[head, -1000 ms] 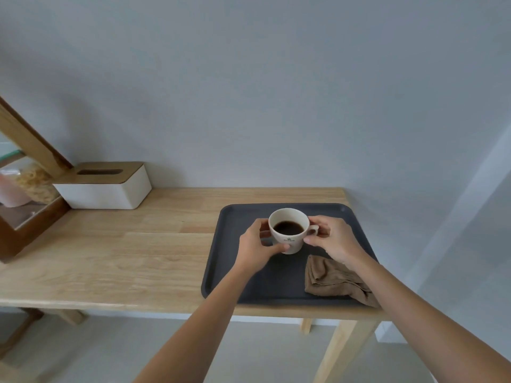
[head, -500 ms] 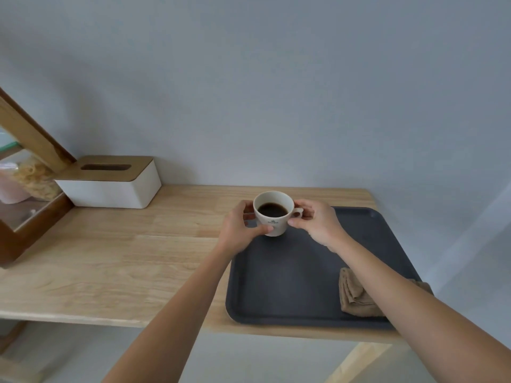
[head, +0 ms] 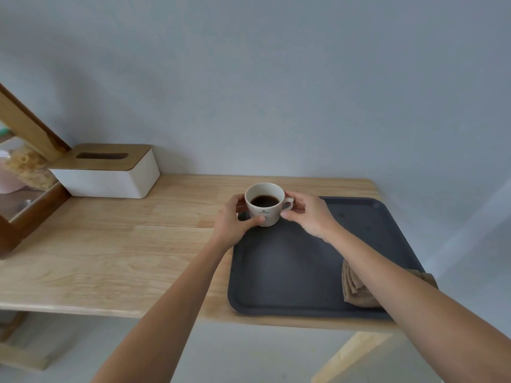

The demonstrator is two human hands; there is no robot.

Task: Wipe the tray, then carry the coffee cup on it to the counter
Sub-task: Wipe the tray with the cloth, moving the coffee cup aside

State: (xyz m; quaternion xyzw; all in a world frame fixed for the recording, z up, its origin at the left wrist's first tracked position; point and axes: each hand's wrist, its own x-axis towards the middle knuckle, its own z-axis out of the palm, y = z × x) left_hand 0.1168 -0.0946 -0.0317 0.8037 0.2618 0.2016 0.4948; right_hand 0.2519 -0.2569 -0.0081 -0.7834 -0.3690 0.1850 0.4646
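Head cam: white coffee cup (head: 265,205), dark coffee inside, gripped w/ both hands over far-left corner of dark grey tray (head: 287,272). Left hand (head: 235,225) wrapped round cup's left side, thumb across front near base. Right hand (head: 309,214) closed at handle side, fingers behind handle, thumb in front. Can't tell if cup base touches tray or sits just above. Tray flat on light wooden table (head: 110,250), right half. Folded brown cloth (head: 356,288) at tray's near-right corner, partly hidden by right forearm. White tissue box w/ wooden lid (head: 107,172) far left, against grey wall.
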